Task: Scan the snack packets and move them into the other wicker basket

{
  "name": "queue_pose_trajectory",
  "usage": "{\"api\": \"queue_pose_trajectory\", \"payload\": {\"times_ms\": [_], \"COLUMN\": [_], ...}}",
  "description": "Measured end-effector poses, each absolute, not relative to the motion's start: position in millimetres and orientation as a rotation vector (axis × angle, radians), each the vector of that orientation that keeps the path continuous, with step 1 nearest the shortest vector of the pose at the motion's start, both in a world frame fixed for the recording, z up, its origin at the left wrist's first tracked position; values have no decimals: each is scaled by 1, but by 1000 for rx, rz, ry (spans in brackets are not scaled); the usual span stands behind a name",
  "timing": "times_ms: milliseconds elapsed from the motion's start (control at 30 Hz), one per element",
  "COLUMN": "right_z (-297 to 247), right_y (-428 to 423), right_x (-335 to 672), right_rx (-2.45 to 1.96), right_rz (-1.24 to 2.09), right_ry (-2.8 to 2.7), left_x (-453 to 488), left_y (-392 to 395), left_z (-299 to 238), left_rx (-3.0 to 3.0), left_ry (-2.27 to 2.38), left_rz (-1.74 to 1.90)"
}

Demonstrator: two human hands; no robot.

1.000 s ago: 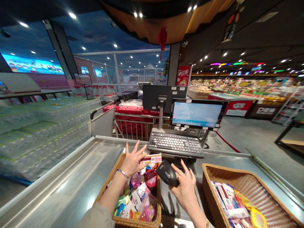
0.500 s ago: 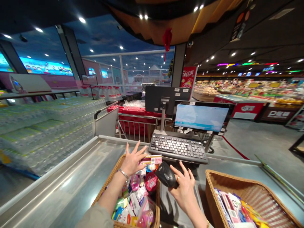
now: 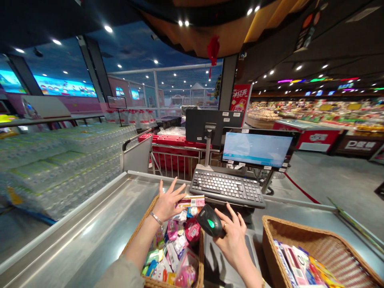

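My left hand is over the left wicker basket. Its thumb and a finger pinch the end of a slim pink box, while the other fingers spread out; a barcode shows on the box. In my right hand is a black barcode scanner, its head tilted up and left towards the box. A green light glows on top of it. Beneath my hands the basket is full of small packaged goods, among them a round red-lidded tub and a pink clear-wrapped item.
A keyboard and a lit monitor stand beyond my hands, with a second screen facing away. At right, another wicker basket holds several packets. The metal counter has a raised edge. A shopping cart stands behind.
The scanner's green light has come on. Both hands, the pink box and the scanner keep nearly the same place, while the view has turned slightly left.
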State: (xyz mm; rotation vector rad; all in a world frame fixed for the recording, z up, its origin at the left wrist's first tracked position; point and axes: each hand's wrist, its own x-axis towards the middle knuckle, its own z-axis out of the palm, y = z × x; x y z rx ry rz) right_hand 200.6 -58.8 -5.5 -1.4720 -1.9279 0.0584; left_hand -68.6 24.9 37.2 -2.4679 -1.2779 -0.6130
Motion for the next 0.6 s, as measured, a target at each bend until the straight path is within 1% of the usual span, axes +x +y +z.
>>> {"api": "queue_pose_trajectory", "payload": {"times_ms": [333,600], "right_z": [-1,-7], "right_y": [-71,-93], "right_x": [213,254], "right_rx": [-1534,-1685], "right_rz": [6,3], "right_ry": [-1825,-1709], "left_x": [-51,-1], "left_y": [30,38], "left_z": [43,47], "left_rx": [-2550,-2631], "left_ry": [-1219,-996], "left_rz": [-602,-661]}}
